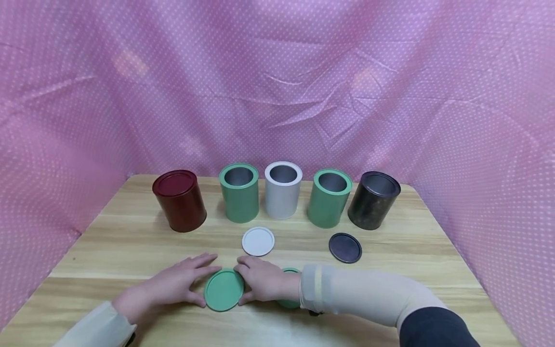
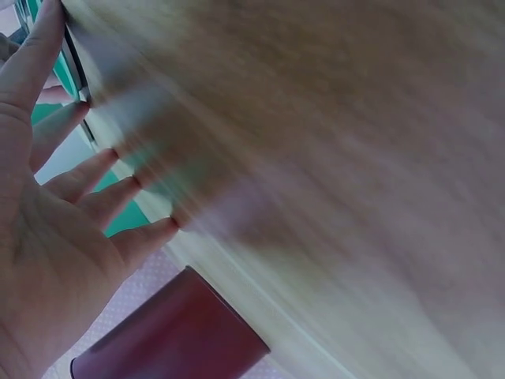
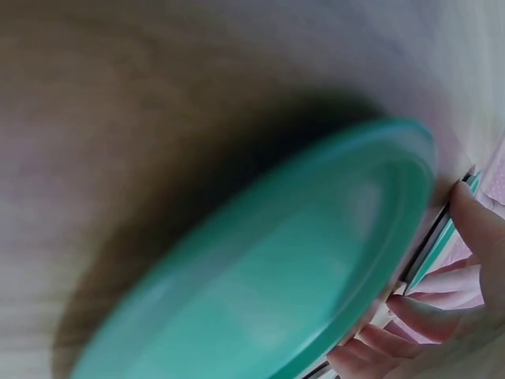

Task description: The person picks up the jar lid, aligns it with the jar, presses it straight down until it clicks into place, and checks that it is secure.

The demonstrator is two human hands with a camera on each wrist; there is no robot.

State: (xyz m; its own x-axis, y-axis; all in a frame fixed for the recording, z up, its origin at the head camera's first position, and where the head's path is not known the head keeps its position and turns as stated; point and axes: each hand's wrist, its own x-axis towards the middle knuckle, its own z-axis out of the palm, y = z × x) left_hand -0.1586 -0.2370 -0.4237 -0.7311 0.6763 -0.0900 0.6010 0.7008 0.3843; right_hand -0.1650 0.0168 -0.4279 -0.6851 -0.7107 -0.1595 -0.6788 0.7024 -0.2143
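Note:
A round green lid (image 1: 223,290) lies near the front of the wooden table between both hands. My right hand (image 1: 262,279) holds its right side, thumb on the near edge and index finger on the far edge. At the lid's left side is my left hand (image 1: 182,282), fingers spread and fairly straight, thumb and index fingertip at the rim. The left wrist view shows the other left fingertips (image 2: 173,224) down at the tabletop. A second green lid (image 3: 260,276) sits beneath my right wrist, partly hidden in the head view.
Along the back stand a dark red can (image 1: 184,207) with its lid on, a green can (image 1: 240,202), a white can (image 1: 283,197), another green can (image 1: 326,207) and a black can (image 1: 369,207). Before them lie a white lid (image 1: 258,241) and a black lid (image 1: 345,247). Pink cloth (image 1: 277,86) surrounds the table.

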